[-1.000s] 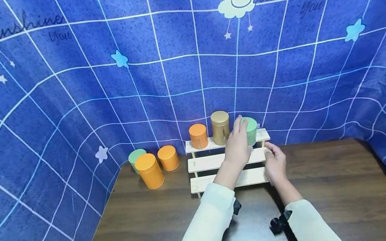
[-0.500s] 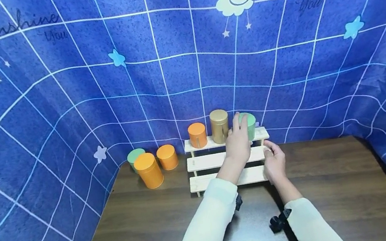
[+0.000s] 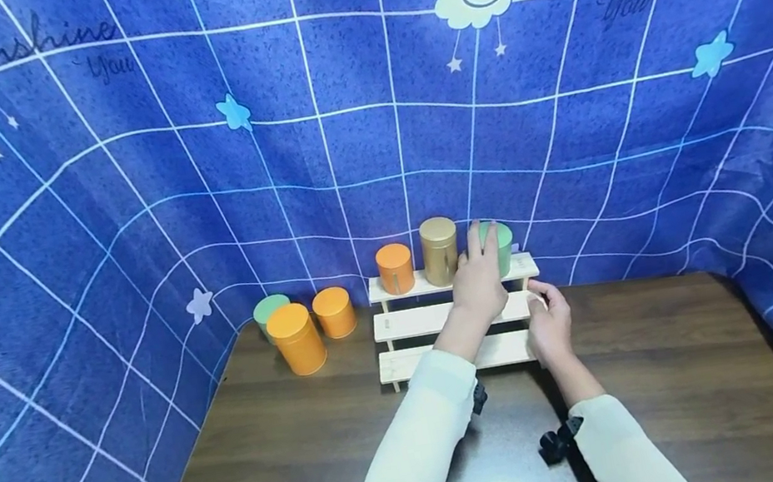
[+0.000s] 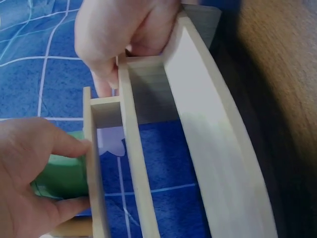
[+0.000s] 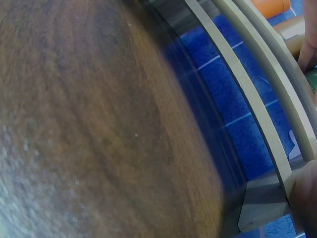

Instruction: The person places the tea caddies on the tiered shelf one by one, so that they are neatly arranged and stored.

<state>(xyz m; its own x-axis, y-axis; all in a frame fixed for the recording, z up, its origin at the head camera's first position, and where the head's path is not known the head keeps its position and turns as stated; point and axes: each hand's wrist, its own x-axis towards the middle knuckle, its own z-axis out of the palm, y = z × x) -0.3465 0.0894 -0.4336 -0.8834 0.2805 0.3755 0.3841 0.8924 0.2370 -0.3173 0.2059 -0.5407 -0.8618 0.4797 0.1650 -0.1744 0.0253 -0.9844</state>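
A pale three-step wooden rack (image 3: 410,323) stands at the back of the table. My left hand (image 3: 479,285) reaches over its steps and grips a green canister (image 3: 505,246) at the right end of the top step. In the left wrist view, thumb and finger lie on either side of that green canister (image 4: 64,176), right at the step's edge. My right hand (image 3: 550,325) holds the rack's right end, fingers curled round the side frame. Left of the green canister, a tall gold canister (image 3: 440,252) and a short orange canister (image 3: 395,269) stand on the same step.
Left of the rack, a tall orange canister (image 3: 297,339), a short orange canister (image 3: 335,312) and another green canister (image 3: 269,308) stand on the brown wooden table (image 3: 268,453). A blue grid-patterned curtain (image 3: 371,142) hangs close behind the rack.
My left hand and the green canister have shifted slightly up and back over the top step. The right hand keeps its hold on the rack; the other canisters stay put.
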